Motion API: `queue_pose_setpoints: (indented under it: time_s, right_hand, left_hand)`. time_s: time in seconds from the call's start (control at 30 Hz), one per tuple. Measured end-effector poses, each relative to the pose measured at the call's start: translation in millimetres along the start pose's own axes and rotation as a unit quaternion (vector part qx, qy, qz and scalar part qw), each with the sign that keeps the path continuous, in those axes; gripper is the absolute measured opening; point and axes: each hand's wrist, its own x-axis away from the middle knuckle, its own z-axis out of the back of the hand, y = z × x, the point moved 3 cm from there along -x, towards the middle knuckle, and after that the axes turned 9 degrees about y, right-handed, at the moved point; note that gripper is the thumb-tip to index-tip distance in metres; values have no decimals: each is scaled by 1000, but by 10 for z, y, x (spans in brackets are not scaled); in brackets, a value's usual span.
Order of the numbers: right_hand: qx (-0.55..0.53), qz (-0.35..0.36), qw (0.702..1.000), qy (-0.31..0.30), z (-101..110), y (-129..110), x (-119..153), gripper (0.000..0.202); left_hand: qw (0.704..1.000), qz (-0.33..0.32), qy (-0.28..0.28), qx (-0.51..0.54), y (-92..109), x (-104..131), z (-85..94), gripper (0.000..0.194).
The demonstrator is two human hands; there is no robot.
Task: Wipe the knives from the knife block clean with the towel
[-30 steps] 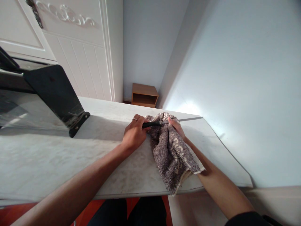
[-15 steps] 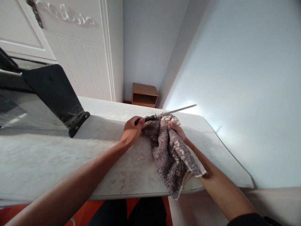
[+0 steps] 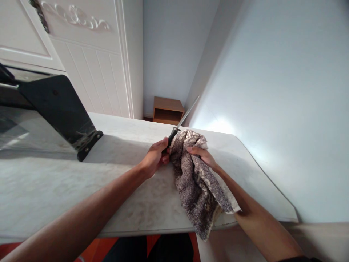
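Note:
My left hand [image 3: 156,155] is closed round the black handle of a sharpening steel [image 3: 187,113]. Its thin grey rod points up and to the right, past the far edge of the table. A brown and cream patterned towel [image 3: 195,182] hangs in folds from my right hand [image 3: 202,154], which grips it with the thumb on top. The towel's upper end lies against the steel's handle, close to the left fingers. Its lower corner drapes over the table's near edge.
Both hands are above a white marbled table [image 3: 131,203]. On its left stands a dark-framed stand with a clear panel [image 3: 62,112]. Behind are a white cabinet [image 3: 92,72], a small wooden shelf box [image 3: 169,109] and a pale wall [image 3: 278,91] along the right.
The steel has swung from nearly level to a steep upward slant, its rod now off the towel. My right hand and the towel have shifted slightly down and left.

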Motion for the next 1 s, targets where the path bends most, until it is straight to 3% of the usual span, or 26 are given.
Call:
queue_pose_setpoints:
  time_s: [0.17,0.33,0.4,0.53,0.73,0.83,1.0]
  right_hand:
    - [3,58,998,34,41,-78,-66,35]
    - [17,127,978,166,351,-227,-261,25]
    - [-14,174,966,193,377,-290,-258,23]
    - [-49,185,975,112,163,-301,-53,37]
    - [-26,89,995,-36,-22,-111,197,30]
    - [-25,64,996,-54,-9,-67,170,27]
    - [-1,129,991,-40,-60,-39,117,27]
  left_hand:
    - [1000,-13,-14,-4,-4,-6,-11,38]
    - [998,-51,-17,-28,55,67,-52,31]
    - [998,-47,-25,-35,71,115,-74,31]
    - [997,-14,-51,-48,38,174,-119,32]
    - [996,17,-55,-62,-57,144,-92,35]
    - [995,19,-72,-63,-38,152,-99,38]
    - [992,5,-94,-81,-18,156,-113,40]
